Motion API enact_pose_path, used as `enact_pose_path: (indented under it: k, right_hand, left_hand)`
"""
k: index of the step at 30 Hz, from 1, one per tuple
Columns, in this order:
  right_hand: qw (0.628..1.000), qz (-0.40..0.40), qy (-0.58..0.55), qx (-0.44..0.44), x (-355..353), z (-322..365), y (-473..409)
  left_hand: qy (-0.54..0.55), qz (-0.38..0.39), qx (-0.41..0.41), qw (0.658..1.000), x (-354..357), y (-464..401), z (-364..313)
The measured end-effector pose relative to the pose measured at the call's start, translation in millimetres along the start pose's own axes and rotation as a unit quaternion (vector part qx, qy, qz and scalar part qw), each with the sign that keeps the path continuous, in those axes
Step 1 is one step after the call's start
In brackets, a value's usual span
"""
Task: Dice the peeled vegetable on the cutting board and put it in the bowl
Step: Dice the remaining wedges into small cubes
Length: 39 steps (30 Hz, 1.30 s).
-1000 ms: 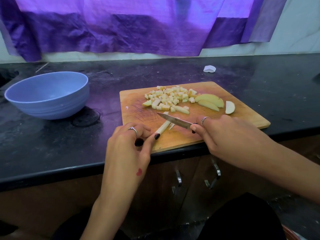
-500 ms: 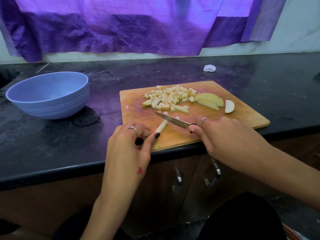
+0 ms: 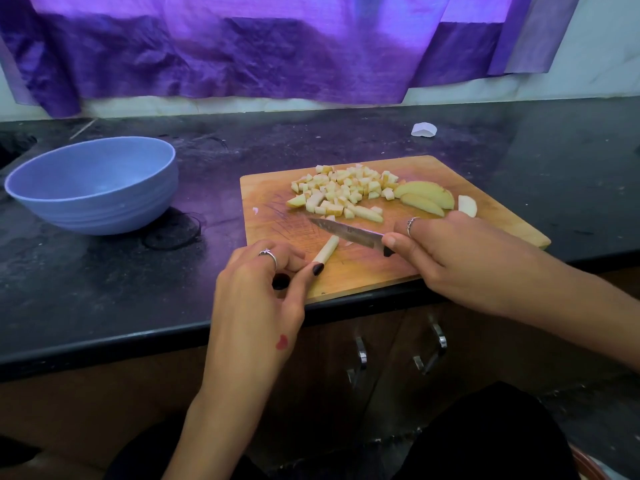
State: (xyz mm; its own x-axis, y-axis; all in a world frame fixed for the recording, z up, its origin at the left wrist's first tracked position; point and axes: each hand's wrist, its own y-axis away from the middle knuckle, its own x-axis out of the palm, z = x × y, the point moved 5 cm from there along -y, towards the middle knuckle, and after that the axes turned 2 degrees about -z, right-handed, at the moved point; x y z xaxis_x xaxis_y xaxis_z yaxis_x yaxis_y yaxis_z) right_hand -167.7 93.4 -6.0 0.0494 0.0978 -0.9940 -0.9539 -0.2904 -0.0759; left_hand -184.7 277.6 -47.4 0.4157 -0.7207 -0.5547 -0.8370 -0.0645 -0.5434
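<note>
On the wooden cutting board (image 3: 498,206) lies a pile of pale yellow diced pieces (image 3: 341,192), with a few uncut slices (image 3: 427,197) to its right. My left hand (image 3: 263,289) pinches the near end of a thin vegetable strip (image 3: 327,250) lying on the board. My right hand (image 3: 460,254) grips the handle of a small knife (image 3: 346,232), whose blade lies across the strip's far end. The empty blue bowl (image 3: 93,188) stands on the counter to the left of the board.
The board sits at the front edge of a black counter (image 3: 104,282). A small white scrap (image 3: 423,129) lies behind the board. Purple cloth (image 3: 277,46) hangs on the wall behind. Cabinet handles (image 3: 360,355) show below the counter.
The knife blade has shifted slightly along the strip, which now looks shorter beyond the blade. My left hand keeps its hold on the strip's near end.
</note>
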Motion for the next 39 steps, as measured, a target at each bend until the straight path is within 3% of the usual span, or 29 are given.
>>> enact_pose_path:
  k: [8,13,21,26,32,39]
  right_hand:
    - [0.998,0.061,0.027,-0.001,6,7,-1]
    - [0.989,-0.039,0.141,-0.004,3,5,7]
    - [0.998,-0.015,0.062,-0.010,8,11,12]
    - [0.998,0.053,0.044,0.001,2,14,4]
    - [0.992,-0.033,0.116,0.023,-4,5,9]
    - [0.999,-0.013,0.039,-0.004,5,12,13]
  left_hand:
    - [0.010,-0.001,-0.004,1.000,1,0,0]
    - [0.006,-0.001,-0.006,1.000,0,0,-1]
    - [0.003,-0.003,-0.009,1.000,1,0,0]
    - [0.008,0.000,-0.005,1.000,1,0,-1]
    - [0.001,0.003,-0.004,1.000,1,0,0]
    - [0.003,-0.002,0.000,1.000,1,-1,0]
